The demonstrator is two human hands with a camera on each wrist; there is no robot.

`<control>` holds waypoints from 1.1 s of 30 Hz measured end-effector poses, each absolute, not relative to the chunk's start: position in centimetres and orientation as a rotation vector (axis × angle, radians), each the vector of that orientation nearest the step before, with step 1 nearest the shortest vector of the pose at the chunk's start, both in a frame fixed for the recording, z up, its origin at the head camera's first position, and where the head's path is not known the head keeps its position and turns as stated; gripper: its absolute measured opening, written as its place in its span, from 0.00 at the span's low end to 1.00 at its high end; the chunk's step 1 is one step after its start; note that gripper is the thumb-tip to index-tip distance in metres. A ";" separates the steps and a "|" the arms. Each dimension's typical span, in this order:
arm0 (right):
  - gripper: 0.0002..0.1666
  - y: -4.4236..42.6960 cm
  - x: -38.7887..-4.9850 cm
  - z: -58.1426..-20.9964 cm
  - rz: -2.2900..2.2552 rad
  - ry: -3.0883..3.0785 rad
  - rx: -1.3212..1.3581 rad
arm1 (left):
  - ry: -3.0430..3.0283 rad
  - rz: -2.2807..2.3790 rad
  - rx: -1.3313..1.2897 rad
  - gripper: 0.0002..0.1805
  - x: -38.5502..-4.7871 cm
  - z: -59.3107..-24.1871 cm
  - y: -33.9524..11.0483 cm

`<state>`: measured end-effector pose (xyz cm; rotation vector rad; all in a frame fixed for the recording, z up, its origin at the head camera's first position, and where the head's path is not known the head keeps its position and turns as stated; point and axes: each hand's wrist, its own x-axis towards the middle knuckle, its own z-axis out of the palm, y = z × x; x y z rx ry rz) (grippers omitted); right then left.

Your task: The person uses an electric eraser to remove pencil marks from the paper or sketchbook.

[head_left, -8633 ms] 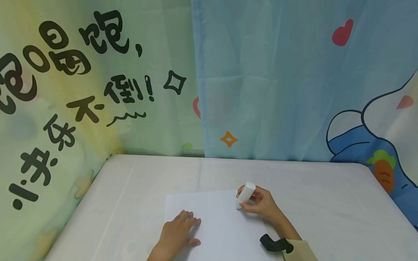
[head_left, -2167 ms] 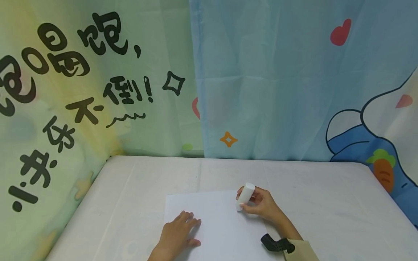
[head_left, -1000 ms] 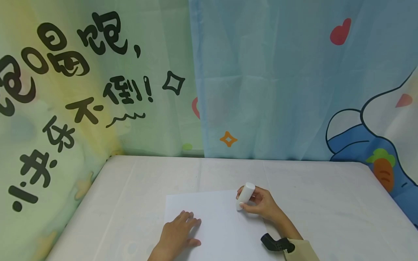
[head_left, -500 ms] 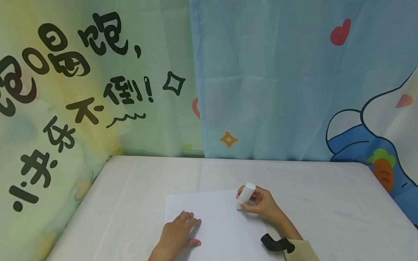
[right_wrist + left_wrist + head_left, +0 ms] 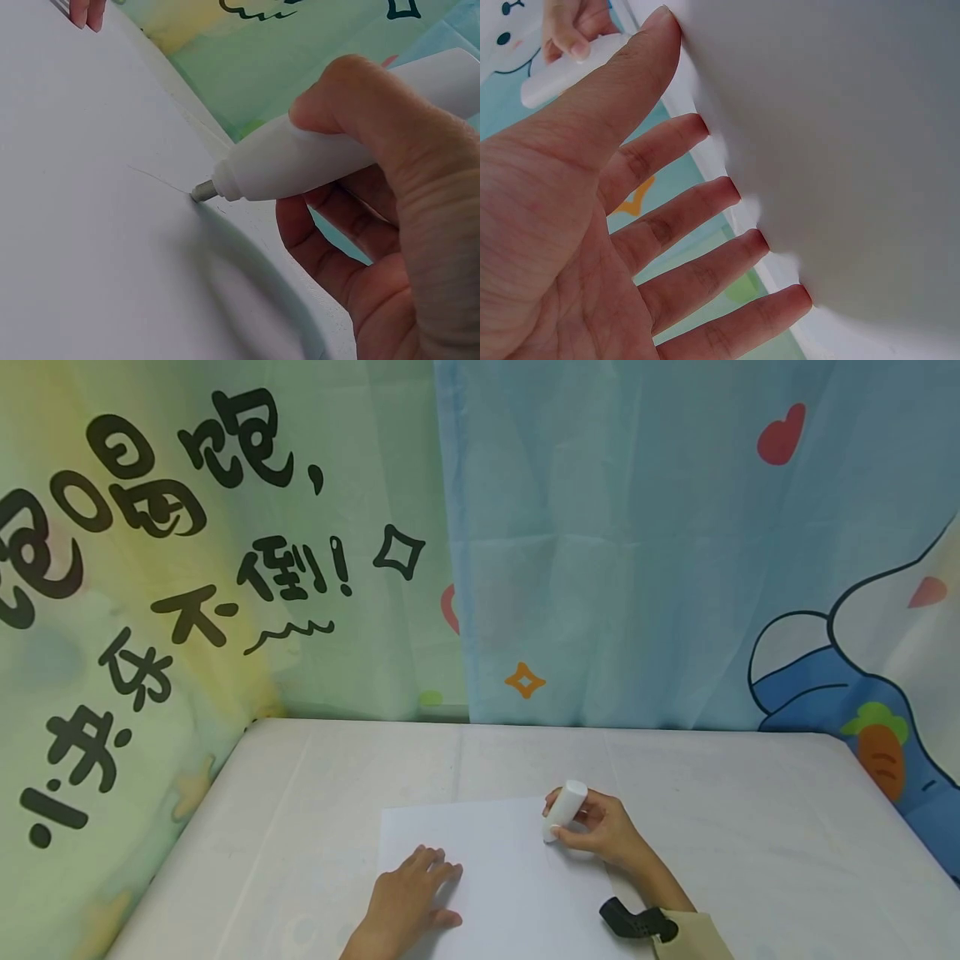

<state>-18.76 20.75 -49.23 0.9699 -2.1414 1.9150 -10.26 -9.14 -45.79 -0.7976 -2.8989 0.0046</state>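
the right hand (image 5: 596,827) angles in from the near right, fingers curled round a tilted white pen-shaped tool (image 5: 270,161), its grey tip (image 5: 204,190) touching the paper (image 5: 510,885) on the table (image 5: 300,793). the left hand (image 5: 405,893) rests spread fingertips on the paper. black writing (image 5: 285,567) on the green curtain (image 5: 397,443) includes "不倒!"

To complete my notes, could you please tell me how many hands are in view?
2: the left hand, touching the white paper, and the right hand, gripping a white pen-shaped tool toward the paper's far right. Neither is hidden.
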 end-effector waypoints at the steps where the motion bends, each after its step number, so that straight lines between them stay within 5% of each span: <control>1: 0.22 20.8 -18.8 -49.2 1.916 -2.139 0.974 | -2.902 -0.004 -0.798 0.31 -10.3 -45.8 -9.1; 33: 0.22 20.8 -18.8 -49.5 1.949 -2.124 1.006 | -2.913 -0.034 -0.801 0.31 -10.3 -45.7 -9.1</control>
